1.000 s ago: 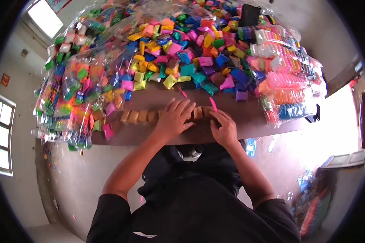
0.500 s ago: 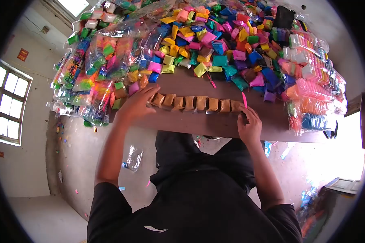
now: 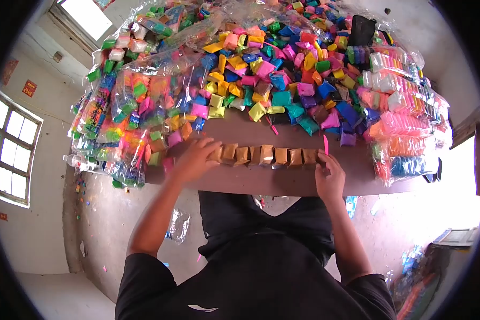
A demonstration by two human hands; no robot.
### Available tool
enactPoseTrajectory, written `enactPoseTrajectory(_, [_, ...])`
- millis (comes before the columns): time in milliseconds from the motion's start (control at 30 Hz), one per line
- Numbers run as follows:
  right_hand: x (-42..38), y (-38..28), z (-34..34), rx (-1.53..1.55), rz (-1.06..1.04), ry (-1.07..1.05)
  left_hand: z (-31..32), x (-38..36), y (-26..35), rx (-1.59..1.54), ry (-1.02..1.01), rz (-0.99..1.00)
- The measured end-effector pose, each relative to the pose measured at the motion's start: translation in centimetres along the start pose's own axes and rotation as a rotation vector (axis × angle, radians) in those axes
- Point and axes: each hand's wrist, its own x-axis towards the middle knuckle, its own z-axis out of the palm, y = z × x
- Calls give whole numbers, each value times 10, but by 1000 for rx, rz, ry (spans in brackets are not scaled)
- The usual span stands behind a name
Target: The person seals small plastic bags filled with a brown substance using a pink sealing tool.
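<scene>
A row of small brown packets [image 3: 266, 155] stands side by side on the brown table, close to its front edge. At the row's left end is my left hand [image 3: 196, 160], its fingers and thumb closed about the last packet, which they partly cover. My right hand [image 3: 330, 176] is at the other end, with curled fingertips against the outermost packet. A thin pink stick [image 3: 326, 144] juts up from between those fingers; its lower part is hidden by them.
A large heap of colourful packets [image 3: 282, 80] covers the back of the table [image 3: 240, 178]. Clear bags of packets [image 3: 138, 101] lie left, and stacked bagged packets [image 3: 402, 128] lie right. Another pink stick [image 3: 272, 125] rests before the heap. A plastic wrapper [image 3: 178, 225] is on the floor.
My left hand has slid right along the table, and the row is now shorter and straighter. My right hand stays at the row's right end. The whole view has shifted slightly.
</scene>
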Motion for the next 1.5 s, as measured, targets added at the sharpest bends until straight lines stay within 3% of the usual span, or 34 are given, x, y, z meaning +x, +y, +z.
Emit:
enactPoseTrajectory(133, [3, 8, -9, -14, 9, -9, -2, -1, 18, -2, 38, -49])
enactPoseTrajectory(200, [5, 11, -11, -109, -146, -108, -6, -1, 20, 4, 38, -52])
enactPoseTrajectory(367, [9, 10, -10, 14, -74, -57, -14, -2, 23, -2, -4, -115])
enactPoseTrajectory(433, [6, 13, -8, 42, -77, -42, -28, -1, 39, 185, -51, -206])
enactPoseTrajectory(600, [9, 7, -9, 13, -31, -1, -69, 45, 85, 147, -56, -100])
enactPoseTrajectory(767, [7, 13, -6, 13, -6, 16, -81, 166, 93, -141, 218, 309])
enactPoseTrajectory(833, [7, 11, -7, 23, -8, 32, -95, 237, 99, -247, 134, 254])
enactPoseTrajectory(900, [8, 7, -10, 33, 12, 9, -94, 313, 90, -212, 295, 451])
enactPoseTrajectory(967, [9, 6, -14, 35, 52, -40, -109, 382, 88, -326, 155, 478])
enactPoseTrajectory(1033, [11, 2, -17, 43, 46, -25, -130, 440, 83, -334, 63, 359])
enactPoseTrajectory(1167, [12, 14, -13, 32, -33, 17, -164, 551, 25, -367, 378, 432])
enactPoseTrajectory(1267, [12, 15, -15, 44, -11, 8, -203, 534, 33, -440, 339, 334])
enactPoseTrajectory(1333, [12, 17, -14, 68, 28, -20, -209, 521, 43, -37, 752, 344])
enactPoseTrajectory(1367, [14, 15, -15, 74, 29, -25, -203, 516, 48, -35, 746, 347])
enactPoseTrajectory(1433, [15, 15, -16, 80, 31, -30, -186, 503, 62, 65, 704, 160])
enactPoseTrajectory(1500, [14, 18, -16, 84, 35, -45, -163, 482, 87, 106, 334, 172])
